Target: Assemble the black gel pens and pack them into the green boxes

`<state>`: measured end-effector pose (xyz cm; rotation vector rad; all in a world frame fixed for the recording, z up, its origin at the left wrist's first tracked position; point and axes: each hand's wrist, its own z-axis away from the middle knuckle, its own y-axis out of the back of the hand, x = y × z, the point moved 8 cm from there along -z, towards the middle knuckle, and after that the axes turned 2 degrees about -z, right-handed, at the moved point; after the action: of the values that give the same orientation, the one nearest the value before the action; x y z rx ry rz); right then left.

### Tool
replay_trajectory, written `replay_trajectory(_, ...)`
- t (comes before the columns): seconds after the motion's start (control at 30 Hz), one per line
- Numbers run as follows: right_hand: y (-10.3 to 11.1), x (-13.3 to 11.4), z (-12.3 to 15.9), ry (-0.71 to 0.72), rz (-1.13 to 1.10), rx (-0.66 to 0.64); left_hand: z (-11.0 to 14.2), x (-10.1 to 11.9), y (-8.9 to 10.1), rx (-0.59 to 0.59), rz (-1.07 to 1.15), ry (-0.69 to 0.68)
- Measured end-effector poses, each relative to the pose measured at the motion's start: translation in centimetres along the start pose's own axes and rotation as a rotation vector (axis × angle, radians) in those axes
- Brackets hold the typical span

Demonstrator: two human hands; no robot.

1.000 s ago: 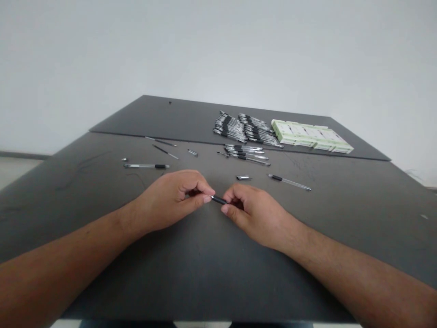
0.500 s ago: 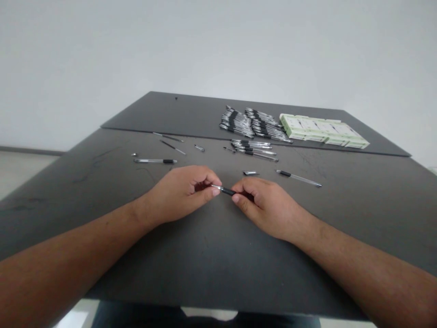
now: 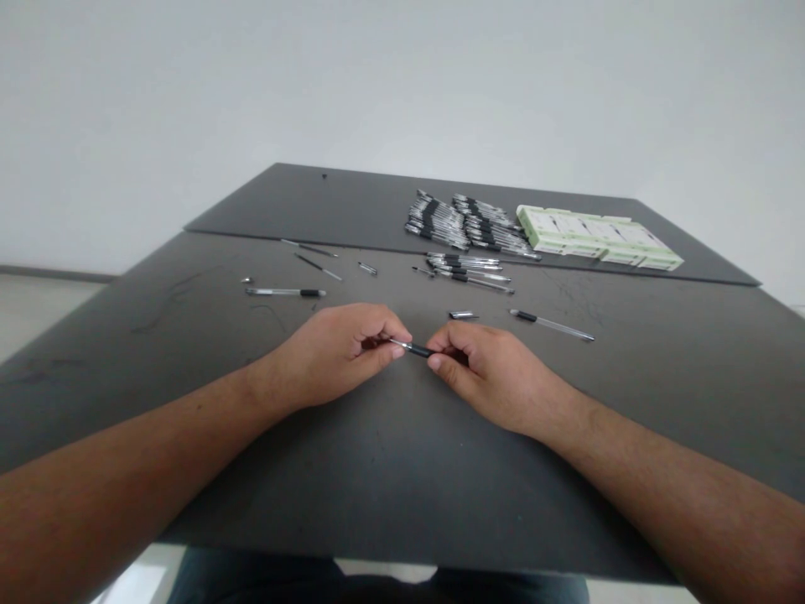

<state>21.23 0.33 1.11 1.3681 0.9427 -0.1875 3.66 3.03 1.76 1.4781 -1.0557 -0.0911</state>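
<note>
Ends of the pen [image 3: 415,350] vanish inside the left hand [image 3: 333,354] and right hand [image 3: 494,377], and print on the green box [image 3: 597,238] is too tiny to read.

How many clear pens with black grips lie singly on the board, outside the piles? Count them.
2: one clear pen beyond the left hand, another beyond the right hand. Any beneath the hands would be hidden.

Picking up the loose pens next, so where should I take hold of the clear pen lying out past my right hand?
Probably pinch the clear barrel of the pen, just behind its black grip, coming from above on your right hand side. It lies flat on the dark tabletop, touching no other pen, so fingers can close across the slim shaft.
</note>
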Motion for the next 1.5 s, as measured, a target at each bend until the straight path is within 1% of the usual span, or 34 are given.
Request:
replay_trajectory(0.2, 0.0, 0.0, -0.1, 0.047, -0.028, 0.002, 0.2, 0.5, -0.1, 0.017, 0.043, -0.04)
replay_trajectory(0.33, 0.6, -0.2, -0.1, 0.077, -0.051, 0.027, 0.5, 0.2, -0.2, 0.036, 0.173, -0.001)
replay_trajectory(0.43, 2.2, 0.2, -0.2, 0.077, -0.056, 0.116, 0.4, -0.8, -0.1, 0.058, 0.231, 0.046)
replay_trajectory(0.5, 3.8, 0.9, -0.2, 0.055, -0.047, 0.206, 0.2, -1.6, -0.1, 0.068, 0.183, 0.08)
replay_trajectory(0.57, 5.5, 2.0, -0.4, 0.021, -0.038, 0.29, -0.4, -2.2, -0.3, 0.035, 0.074, 0.104)
replay_trajectory(0.63, 6.9, 3.2, -0.6, -0.007, -0.046, 0.359, -1.2, -2.2, -1.0, -0.034, -0.055, 0.086)
replay_trajectory(0.7, 7.9, 4.4, -0.9, -0.028, -0.078, 0.415, -2.4, -1.4, -1.8, -0.097, -0.164, 0.037)
replay_trajectory(0.77, 8.6, 5.4, -1.1, -0.044, -0.115, 0.447, -4.0, -0.4, -2.6, -0.117, -0.235, -0.002)
replay_trajectory(0.83, 8.8, 6.0, -1.3, -0.05, -0.141, 0.461, -6.0, 0.5, -3.4, -0.105, -0.287, -0.005)
replay_trajectory(0.93, 9.0, 6.1, -1.4, -0.047, -0.144, 0.471, -8.8, 1.1, -4.8, -0.069, -0.364, 0.021)
replay_trajectory(1.0, 9.2, 5.8, -1.3, -0.04, -0.125, 0.479, -10.1, 1.3, -6.0, -0.071, -0.383, 0.008)
replay_trajectory(1.07, 9.4, 5.6, -1.2, -0.029, -0.107, 0.49, -10.8, 1.4, -6.9, -0.08, -0.393, -0.023)
replay_trajectory(1.13, 9.4, 5.4, -1.1, -0.021, -0.096, 0.495, -10.8, 1.3, -7.0, -0.084, -0.395, -0.042)
replay_trajectory(1.23, 9.2, 5.4, -1.1, -0.019, -0.082, 0.489, -9.5, 0.9, -5.8, -0.085, -0.385, -0.029)
replay_trajectory(1.33, 8.7, 5.1, -1.2, 0.002, -0.064, 0.466, -7.0, 0.2, -3.1, -0.051, -0.347, 0.022)
replay_trajectory(1.4, 8.2, 4.8, -1.2, 0.019, -0.046, 0.437, -5.1, -0.9, -0.7, 0.039, -0.217, 0.107)
replay_trajectory(1.5, 7.1, 4.1, -1.2, 0.031, -0.012, 0.372, -2.7, -2.8, 1.8, 0.17, -0.046, 0.214)
